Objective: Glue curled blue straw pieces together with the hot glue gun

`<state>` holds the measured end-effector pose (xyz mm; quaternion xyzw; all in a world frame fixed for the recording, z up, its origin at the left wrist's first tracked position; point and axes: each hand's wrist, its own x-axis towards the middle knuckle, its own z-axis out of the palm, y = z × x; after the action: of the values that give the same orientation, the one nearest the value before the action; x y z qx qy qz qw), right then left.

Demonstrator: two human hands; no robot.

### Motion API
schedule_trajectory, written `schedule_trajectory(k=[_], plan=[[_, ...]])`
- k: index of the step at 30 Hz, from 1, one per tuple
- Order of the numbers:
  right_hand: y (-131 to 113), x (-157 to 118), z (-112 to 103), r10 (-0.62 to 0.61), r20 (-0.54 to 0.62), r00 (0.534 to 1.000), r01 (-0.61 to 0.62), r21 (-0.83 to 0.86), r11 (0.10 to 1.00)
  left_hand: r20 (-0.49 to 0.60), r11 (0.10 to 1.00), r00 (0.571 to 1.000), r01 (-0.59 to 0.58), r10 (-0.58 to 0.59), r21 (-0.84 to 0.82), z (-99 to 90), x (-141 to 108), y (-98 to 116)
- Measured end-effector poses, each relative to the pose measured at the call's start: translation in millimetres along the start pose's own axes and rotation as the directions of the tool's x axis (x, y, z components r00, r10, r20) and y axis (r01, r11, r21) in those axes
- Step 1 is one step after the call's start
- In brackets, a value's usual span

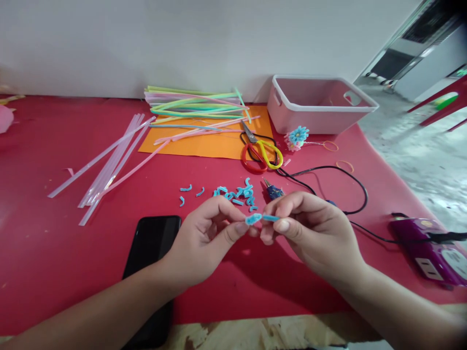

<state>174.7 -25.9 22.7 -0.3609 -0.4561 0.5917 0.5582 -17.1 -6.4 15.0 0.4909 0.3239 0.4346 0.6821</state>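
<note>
Between the thumb and fingers of my left hand (215, 238) is a small blue fuzzy piece (253, 219), its shape partly hidden by the fingertips. My right hand (310, 228) pinches a short straight blue piece (270, 218), and the two pieces are almost end to end. Just beyond my hands lies a heap of curled blue cut pieces (239, 192), with several more scattered to its left. A dark blue pointed tool (273, 189) on a black cord rests beside my right fingers, partly covered by them.
Scissors (257, 150) with red and yellow handles lie across an orange sheet (207, 146) with coloured pipe cleaners (197, 104). Behind stands a pink bin (310, 116), with a blue-pink flower (297, 137) before it. Clear strips (116, 165), a black phone (151, 248) and a purple power strip (426, 248) flank my hands.
</note>
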Motion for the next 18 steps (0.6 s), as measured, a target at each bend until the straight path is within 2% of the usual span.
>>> schedule_trajectory(k=[4, 8, 13, 18], plan=[[0.3, -3.9, 1.3, 0.059, 0.029, 0.998, -0.061, 0.076, 0.995, -0.014, 0.993, 0.998, -0.062, 0.064, 0.1, 0.3, 0.5, -2.1], [-2.3, -6.8, 4.6, 0.077, 0.024, 0.997, -0.079, 0.116, 0.99, 0.005, 0.991, 0.996, -0.091, 0.091, 0.101, 2.2, -0.8, -0.9], [-3.4, -8.2, 5.7, 0.056, 0.025, 0.998, -0.058, 0.081, 0.995, 0.005, 0.988, 0.992, -0.127, 0.127, 0.087, 3.3, -1.2, -0.3], [-5.3, -7.9, 4.4, 0.081, 0.022, 0.997, -0.082, 0.049, 0.995, 0.016, 0.975, 0.987, -0.16, 0.159, 0.153, 2.5, -2.1, -1.8]])
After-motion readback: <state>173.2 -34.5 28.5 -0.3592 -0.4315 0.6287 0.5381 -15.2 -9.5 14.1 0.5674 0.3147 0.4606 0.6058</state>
